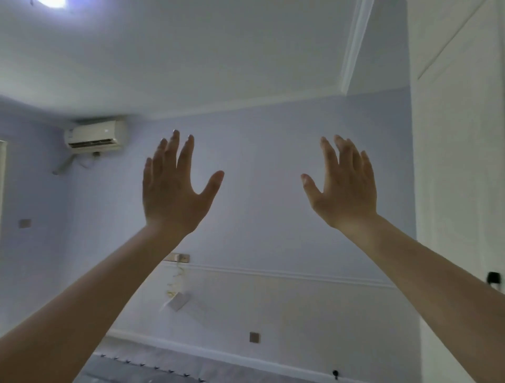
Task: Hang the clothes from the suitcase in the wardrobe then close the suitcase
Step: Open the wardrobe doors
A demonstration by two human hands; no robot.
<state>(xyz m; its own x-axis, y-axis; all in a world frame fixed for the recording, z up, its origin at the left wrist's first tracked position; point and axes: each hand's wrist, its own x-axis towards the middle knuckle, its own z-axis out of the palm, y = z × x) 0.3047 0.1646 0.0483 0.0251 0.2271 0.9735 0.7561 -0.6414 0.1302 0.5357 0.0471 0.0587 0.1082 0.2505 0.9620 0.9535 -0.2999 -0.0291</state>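
Nearest the camera, two bare forearms rise from the lower corners of the view and reach up and forward. The left hand (pixel 175 191) is raised with its back to the camera, fingers straight and spread, thumb splayed toward the middle; it holds nothing. The right hand (pixel 345 188) mirrors it, well apart from the left, fingers straight and loosely fanned, thumb out toward the middle, also released and touching nothing. Both hands point fingertips upward, with the bare wall showing between them.

Below the arms, at the bottom edge, lies a strip of grey floor (pixel 153 366) with a row of small dark marks along it; what they are cannot be told. A white skirting board (pixel 218 352) runs where floor meets wall.

The far wall (pixel 259 164) is pale lilac above and cream below, divided by a thin white rail (pixel 287 273). A small fitting (pixel 179 257) sits on the rail with a coiled cord hanging to a tilted white plate (pixel 179 300). A brown socket plate (pixel 254 337) sits low on the wall.

At the right edge stands the tall white wardrobe (pixel 459 164), upright, its long axis vertical, its panelled front shut as far as can be seen. A small black object (pixel 494 278) sits at its lower right side.

High on the left wall hangs a white air conditioner (pixel 95 135), near the white ceiling (pixel 191 54), where a lamp (pixel 52 2) glows in the top left corner.
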